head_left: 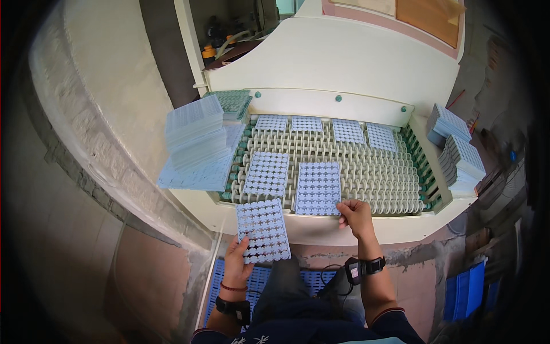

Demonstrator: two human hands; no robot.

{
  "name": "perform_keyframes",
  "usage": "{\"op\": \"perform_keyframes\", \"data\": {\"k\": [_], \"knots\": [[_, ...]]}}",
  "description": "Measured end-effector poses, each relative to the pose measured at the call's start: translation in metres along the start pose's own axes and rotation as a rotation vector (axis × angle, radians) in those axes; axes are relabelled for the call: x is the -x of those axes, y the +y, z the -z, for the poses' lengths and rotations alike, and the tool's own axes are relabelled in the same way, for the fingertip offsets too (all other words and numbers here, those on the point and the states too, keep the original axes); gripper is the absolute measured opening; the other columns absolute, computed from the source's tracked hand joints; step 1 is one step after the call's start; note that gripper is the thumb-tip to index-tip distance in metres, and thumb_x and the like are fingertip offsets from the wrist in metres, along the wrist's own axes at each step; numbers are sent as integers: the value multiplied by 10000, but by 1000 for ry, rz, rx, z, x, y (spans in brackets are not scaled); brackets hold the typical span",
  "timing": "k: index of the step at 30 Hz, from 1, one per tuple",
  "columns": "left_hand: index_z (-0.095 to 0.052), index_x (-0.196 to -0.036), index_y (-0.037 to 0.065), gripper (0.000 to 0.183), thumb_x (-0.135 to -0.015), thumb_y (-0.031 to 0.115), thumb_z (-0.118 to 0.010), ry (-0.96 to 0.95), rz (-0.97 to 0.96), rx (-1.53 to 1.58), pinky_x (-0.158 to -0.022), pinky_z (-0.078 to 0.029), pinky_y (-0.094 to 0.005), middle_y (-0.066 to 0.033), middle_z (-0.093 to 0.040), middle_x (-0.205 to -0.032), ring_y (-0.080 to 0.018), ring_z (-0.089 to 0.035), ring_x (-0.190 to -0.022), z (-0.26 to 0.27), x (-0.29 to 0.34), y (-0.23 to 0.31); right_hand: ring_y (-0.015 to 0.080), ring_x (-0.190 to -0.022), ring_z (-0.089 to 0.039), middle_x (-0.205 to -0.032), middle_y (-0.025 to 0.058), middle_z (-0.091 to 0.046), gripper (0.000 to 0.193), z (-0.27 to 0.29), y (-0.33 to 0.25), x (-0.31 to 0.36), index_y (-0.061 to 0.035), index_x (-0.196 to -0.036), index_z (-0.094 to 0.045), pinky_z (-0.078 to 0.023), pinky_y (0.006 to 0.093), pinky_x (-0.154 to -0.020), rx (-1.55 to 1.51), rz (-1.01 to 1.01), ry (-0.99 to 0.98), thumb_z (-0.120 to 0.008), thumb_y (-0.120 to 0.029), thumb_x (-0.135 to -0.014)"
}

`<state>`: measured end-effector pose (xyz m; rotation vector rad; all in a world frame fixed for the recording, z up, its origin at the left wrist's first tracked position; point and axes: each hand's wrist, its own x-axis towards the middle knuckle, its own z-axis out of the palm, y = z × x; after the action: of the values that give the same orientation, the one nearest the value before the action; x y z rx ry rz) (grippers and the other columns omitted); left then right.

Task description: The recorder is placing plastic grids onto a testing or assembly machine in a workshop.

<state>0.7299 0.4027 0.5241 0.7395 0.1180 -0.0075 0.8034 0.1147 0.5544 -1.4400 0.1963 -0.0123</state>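
Light characters mark the dark shirt [298, 332]. The left hand [235, 258] is closed on a rectangular, pale-blue perforated panel [263, 230], before the near edge of the ribbed roller conveyor [378, 182]. The right hand [357, 218], thumb and fingers nearly together, meets the near right corner of a second panel [318, 188] lying on the rollers; whether it grips cannot be told. Translucent stacked sheets [196, 135] stand along the conveyor's left edge.

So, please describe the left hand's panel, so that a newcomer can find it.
Find the white machine with the roller bed. At its front, left of centre, the left hand holds a pale blue panel full of holes. Unlike the panels lying on the bed, it reaches past the machine's front edge.
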Motion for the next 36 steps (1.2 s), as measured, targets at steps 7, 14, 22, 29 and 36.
{"op": "perform_keyframes", "data": {"k": [7,14,22,29,36], "knots": [[-472,-1120,-32,365,-914,251,-368,70,107,218,-725,-527,-347,-149,-587,-1020,-246,-604,-878,21,3,-2,74,-373,-461,-529,32,-527,156,54,-12,-11,71,-796,-597,-388,208,-326,176,135,209,-590,-85,-804],[-472,-1115,-39,357,-890,229,-398,22,130,122,-691,-532,-344,-146,-595,-995,-251,-611,-854,28,1,-6,92,-421,-481,-567,50,-553,168,106,-11,-14,43,-794,-623,-385,234,-404,417,172,429,-628,-124,-775],[-509,-1088,-49,267,-854,71,-459,-3,96,38,-731,-519,-314,-144,-599,-995,-219,-614,-856,-16,3,-13,61,-571,-508,-706,13,-599,267,24,8,48,12,-916,-614,-415,177,-494,281,137,-80,-685,-196,-763],[-517,-1097,-32,258,-865,70,-467,-14,123,-3,-742,-512,-329,-137,-600,-1001,-219,-609,-871,-29,6,-21,61,-500,-543,-693,26,-617,178,-9,28,67,-12,-842,-629,-437,176,-439,83,-146,-385,-614,-188,-818],[-514,-1105,-19,259,-871,80,-468,-51,142,9,-745,-508,-332,-122,-595,-1016,-211,-599,-889,-24,3,-30,68,-512,-554,-681,27,-619,179,-9,15,76,1,-848,-618,-450,186,-447,197,-186,-505,-595,-176,-831]]}}
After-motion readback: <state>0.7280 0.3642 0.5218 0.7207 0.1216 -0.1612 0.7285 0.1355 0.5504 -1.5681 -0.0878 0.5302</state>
